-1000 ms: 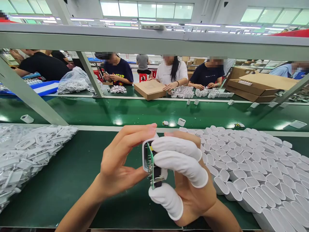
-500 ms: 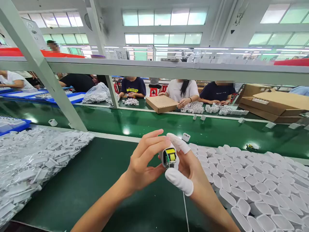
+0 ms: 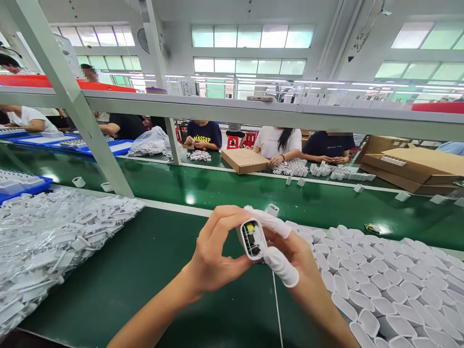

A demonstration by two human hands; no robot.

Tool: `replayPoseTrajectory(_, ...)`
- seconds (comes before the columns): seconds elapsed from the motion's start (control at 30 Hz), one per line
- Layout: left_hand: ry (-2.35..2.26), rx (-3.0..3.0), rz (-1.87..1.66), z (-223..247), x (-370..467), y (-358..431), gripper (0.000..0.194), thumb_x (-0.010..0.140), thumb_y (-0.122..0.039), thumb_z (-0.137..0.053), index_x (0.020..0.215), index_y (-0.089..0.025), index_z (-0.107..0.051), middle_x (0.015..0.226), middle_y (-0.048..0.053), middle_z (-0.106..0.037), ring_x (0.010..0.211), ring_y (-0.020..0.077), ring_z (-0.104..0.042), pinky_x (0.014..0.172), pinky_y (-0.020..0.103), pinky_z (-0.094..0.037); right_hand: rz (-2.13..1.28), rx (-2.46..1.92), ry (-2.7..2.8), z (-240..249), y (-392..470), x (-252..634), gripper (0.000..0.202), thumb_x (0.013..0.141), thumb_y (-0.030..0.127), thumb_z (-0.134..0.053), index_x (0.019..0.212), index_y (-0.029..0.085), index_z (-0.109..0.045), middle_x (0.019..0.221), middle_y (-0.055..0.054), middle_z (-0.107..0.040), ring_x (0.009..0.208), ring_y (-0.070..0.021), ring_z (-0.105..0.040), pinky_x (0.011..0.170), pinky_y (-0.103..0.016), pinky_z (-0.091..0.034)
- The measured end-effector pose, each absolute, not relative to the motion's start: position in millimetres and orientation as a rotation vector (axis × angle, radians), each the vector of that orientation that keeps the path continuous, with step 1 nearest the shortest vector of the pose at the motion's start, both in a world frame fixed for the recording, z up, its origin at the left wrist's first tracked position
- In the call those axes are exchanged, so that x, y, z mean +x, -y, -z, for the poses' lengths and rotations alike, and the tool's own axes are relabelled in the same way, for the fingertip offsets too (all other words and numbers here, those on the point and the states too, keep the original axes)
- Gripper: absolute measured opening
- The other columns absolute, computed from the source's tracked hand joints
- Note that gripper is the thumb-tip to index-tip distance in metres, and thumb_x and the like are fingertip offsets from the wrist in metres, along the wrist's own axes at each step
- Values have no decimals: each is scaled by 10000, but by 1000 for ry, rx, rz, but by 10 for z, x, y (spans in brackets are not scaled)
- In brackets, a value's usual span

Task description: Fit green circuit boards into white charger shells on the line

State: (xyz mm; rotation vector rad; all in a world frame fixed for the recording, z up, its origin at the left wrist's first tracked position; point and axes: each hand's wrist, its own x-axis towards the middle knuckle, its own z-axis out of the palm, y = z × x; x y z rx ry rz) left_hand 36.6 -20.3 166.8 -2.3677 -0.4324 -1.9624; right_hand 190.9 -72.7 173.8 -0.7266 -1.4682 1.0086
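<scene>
Head view. The white housing [image 3: 258, 237], taken here as landmark, is raised above the green work surface [image 3: 174, 261] between two hands. The left hand [image 3: 213, 253] is closed on its left side, fingers over the top and thumb below; the right hand [image 3: 292, 253], with white finger covers [image 3: 281, 267], is clamped on the opposite side. This opposed hold probably steadies the housing while leaving its open end, turned toward the wearer, unobstructed. Inside are dark components and a yellow component [image 3: 250, 226]; the interior is too small and shadowed to tell how deeply they sit.

Right of the housing, white shells [image 3: 380, 280] stand closely packed, mouths upward, an arrangement that likely makes each easy to pick up. Left of it, clear plastic [image 3: 39, 212] lies with a heap of small white parts [image 3: 78, 241]; farther left, a blue tray [image 3: 38, 189] bears white pieces. Just beyond the housing, a slotted white piece [image 3: 272, 210] rests on the green belt [image 3: 217, 193].
</scene>
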Motion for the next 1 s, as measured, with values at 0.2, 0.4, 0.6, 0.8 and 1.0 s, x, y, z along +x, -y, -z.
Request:
replayPoseTrajectory(0.2,391,-2534,1817,-1775,237,247,394,861,-231,-707,1225,-176,-566,1045,108,-668,992,220,-665,843,341,-596,-1081,-747,1551,-1835,736,2049,382,816,344,-773,1182,308,-669,1171,-53,-722,1033,-208,-712,926,-358,-593)
replayPoseTrajectory(0.4,381,-2479,1675,-1789,198,246,384,882,-178,-673,1247,-166,-554,1040,111,-687,976,224,-669,846,350,-590,-1054,-778,1470,-1795,702,1907,389,764,346,-820,1116,287,-666,1059,-27,-736,944,-189,-723,888,-340,-609)
replayPoseTrajectory(0.6,474,-2554,1776,-1777,183,216,398,858,-257,-716,1216,-177,-561,1020,93,-661,920,198,-650,780,303,-581,-527,-720,1690,-1774,704,1973,290,892,301,-688,1177,288,-636,1157,-52,-692,1091,-213,-671,942,-379,-579)
replayPoseTrajectory(0.8,443,-2550,1768,-1810,156,249,405,837,-252,-742,1193,-165,-570,1018,90,-655,916,192,-635,791,296,-571,253,-660,1884,-1771,775,2060,253,824,54,-657,994,241,-651,950,-45,-626,810,-163,-640,657,-283,-587)
replayPoseTrajectory(1.0,397,-2572,1651,-1800,143,228,358,847,-161,-715,1173,-139,-570,1013,98,-665,925,191,-631,800,299,-554,356,-655,1992,-1772,756,2012,262,852,23,-616,1035,209,-643,940,-70,-674,810,-180,-628,662,-303,-581)
